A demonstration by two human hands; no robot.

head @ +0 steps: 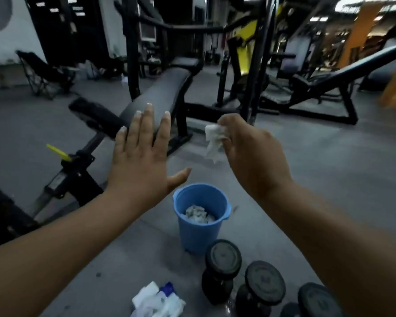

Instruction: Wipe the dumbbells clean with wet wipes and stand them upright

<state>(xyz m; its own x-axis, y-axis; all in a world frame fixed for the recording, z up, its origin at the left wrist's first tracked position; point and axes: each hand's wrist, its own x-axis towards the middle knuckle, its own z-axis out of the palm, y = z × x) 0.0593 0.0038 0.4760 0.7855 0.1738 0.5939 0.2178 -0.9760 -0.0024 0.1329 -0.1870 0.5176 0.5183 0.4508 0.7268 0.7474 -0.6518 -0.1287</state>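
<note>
In the middle of the frame, the right hand (249, 161) pinches a crumpled white wipe (213, 140) between thumb and curled fingers, and the wipe dangles from the pinch in mid-air. To its left, the left hand (142, 156) is spread flat with straight fingers and thumb out, holding nothing. Lower centre, a blue bucket (197, 239) stands on the grey floor (329, 168) with used wipes (198, 215) bunched inside. Whether the held wipe hangs right over its mouth or beyond it cannot be told from this view. At the lower right, just beside the bucket, three dark dumbbells (222, 268) stand on end close together, top discs facing up. At the bottom edge left of them lies a pack of wipes (157, 300) with white sheets pulled loose. A padded bench (160, 94) fills the upper centre behind the hands.

The step looks like getting rid of a spent wipe, with the visible dumbbells already upright. The next move likely calls for bringing the right hand down over the bucket and letting go so the wipe lands inside, not on the floor; a fresh sheet from the pack would follow only if more weights wait out of view
</note>
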